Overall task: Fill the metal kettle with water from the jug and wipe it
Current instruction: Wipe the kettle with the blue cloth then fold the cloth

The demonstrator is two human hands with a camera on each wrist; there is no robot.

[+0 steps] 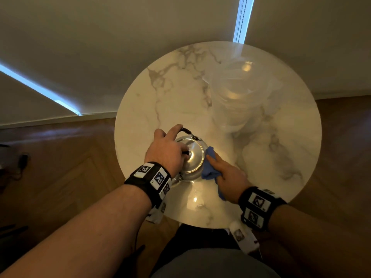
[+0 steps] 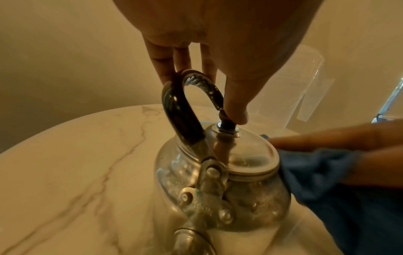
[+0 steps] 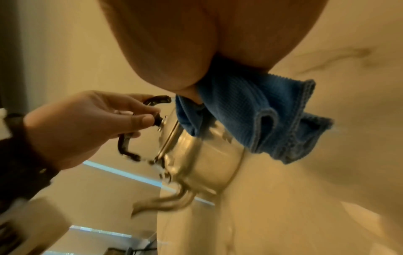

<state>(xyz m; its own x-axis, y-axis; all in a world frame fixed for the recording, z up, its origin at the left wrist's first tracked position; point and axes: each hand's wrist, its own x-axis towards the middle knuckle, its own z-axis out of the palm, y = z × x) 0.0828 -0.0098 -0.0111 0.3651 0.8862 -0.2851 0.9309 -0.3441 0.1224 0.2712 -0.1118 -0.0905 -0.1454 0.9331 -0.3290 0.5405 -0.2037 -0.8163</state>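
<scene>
Pinching lid knob (image 2: 226,123) left hand (image 1: 167,149), right hand (image 1: 226,175) pressing cloth (image 1: 210,169) against kettle (image 1: 190,157)

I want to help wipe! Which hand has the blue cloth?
The right hand presses the blue cloth against the metal kettle; the left hand steadies its lid.

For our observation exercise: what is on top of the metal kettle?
A domed metal lid with a black knob, pinched by the left hand, under the black handle. The water inside is covered.
</scene>
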